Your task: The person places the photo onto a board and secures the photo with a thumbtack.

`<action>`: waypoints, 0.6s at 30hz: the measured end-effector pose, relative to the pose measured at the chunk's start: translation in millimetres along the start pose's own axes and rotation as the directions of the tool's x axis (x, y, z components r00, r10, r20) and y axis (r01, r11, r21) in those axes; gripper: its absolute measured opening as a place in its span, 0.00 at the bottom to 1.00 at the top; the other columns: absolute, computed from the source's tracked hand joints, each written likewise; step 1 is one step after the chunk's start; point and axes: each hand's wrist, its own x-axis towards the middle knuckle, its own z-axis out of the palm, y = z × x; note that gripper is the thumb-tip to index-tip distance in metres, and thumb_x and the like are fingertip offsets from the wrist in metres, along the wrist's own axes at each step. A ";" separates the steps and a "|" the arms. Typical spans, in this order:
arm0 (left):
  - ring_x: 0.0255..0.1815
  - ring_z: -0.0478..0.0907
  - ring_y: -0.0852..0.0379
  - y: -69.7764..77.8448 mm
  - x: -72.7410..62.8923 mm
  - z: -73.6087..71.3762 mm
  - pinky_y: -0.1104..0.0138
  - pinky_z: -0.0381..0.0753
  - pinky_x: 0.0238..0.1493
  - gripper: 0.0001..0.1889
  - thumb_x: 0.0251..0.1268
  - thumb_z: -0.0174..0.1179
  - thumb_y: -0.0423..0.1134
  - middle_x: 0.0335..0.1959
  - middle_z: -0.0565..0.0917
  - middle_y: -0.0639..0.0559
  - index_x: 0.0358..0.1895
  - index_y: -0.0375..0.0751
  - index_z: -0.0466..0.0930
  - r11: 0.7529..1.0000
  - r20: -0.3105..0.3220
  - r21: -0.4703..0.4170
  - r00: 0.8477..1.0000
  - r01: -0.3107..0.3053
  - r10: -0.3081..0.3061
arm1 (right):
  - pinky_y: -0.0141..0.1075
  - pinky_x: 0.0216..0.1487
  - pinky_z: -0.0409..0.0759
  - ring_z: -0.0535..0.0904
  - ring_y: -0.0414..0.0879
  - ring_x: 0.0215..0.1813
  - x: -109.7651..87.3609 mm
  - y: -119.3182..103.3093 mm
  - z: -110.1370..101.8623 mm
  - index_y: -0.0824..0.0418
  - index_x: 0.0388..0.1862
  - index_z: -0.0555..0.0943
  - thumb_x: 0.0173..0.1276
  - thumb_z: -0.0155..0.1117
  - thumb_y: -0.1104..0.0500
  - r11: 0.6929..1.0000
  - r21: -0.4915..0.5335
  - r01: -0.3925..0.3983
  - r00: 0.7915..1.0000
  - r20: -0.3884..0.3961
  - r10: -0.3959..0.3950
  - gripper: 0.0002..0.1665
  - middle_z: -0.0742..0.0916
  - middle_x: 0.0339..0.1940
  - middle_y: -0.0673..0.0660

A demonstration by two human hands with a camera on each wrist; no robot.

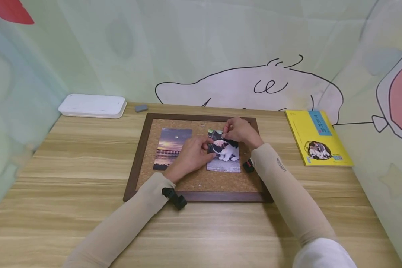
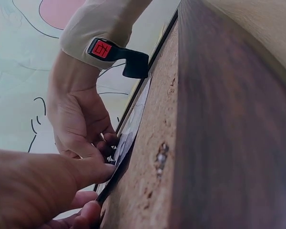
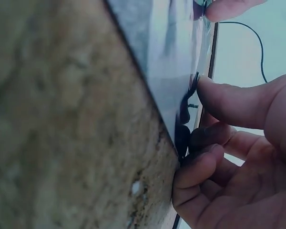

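Observation:
A photo of a black-and-white cat (image 1: 225, 156) lies on the cork board (image 1: 184, 182). At the cat photo's left edge, my left hand (image 1: 193, 154) holds it with thumb and fingers. My right hand (image 1: 239, 131) is over the photo's top edge, its fingertips pinching a small shiny pushpin (image 1: 223, 136). Fingers of the right hand (image 3: 200, 176) hide most of the pin in the right wrist view. Left of the hands, a sunset photo (image 1: 169, 149) is fixed to the cork by a pushpin (image 1: 176, 137) near its top.
The board's dark wooden frame (image 1: 201, 197) rests on a wood-grain table (image 1: 221, 234). Behind it to the left are a white case (image 1: 92, 106) and a small grey block (image 1: 141, 108). A yellow book (image 1: 318, 137) lies at the right. Printed fabric walls (image 1: 201, 48) border the table.

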 end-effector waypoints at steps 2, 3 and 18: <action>0.37 0.79 0.56 0.0 -0.7 -0.5 0.63 0.76 0.44 0.22 0.65 0.75 0.41 0.41 0.85 0.47 0.61 0.40 0.86 1.000 -0.002 0.001 1.000 -0.006 0.006 | 0.36 0.41 0.70 0.76 0.49 0.42 -0.3 0.4 1.3 0.58 0.37 0.81 0.72 0.72 0.60 1.000 -0.023 0.009 1.000 -0.018 -0.009 0.06 0.81 0.35 0.52; 0.37 0.78 0.55 -0.1 -0.8 -0.8 0.63 0.76 0.44 0.22 0.65 0.75 0.41 0.41 0.84 0.48 0.61 0.40 0.86 1.000 -0.003 0.002 1.000 -0.008 0.008 | 0.36 0.42 0.70 0.76 0.50 0.42 -0.2 0.9 1.4 0.58 0.37 0.81 0.72 0.72 0.60 1.000 -0.022 0.009 1.000 -0.020 -0.009 0.06 0.81 0.36 0.53; 0.36 0.82 0.58 -3.3 -9.1 -32.8 0.68 0.80 0.39 0.22 0.70 0.72 0.41 0.44 0.87 0.46 0.65 0.40 0.84 0.993 0.087 -0.080 0.992 -0.086 0.092 | 0.43 0.52 0.75 0.76 0.52 0.51 -11.1 13.0 -12.9 0.64 0.54 0.84 0.84 0.57 0.48 0.995 0.036 0.093 0.996 -0.011 -0.092 0.20 0.83 0.51 0.60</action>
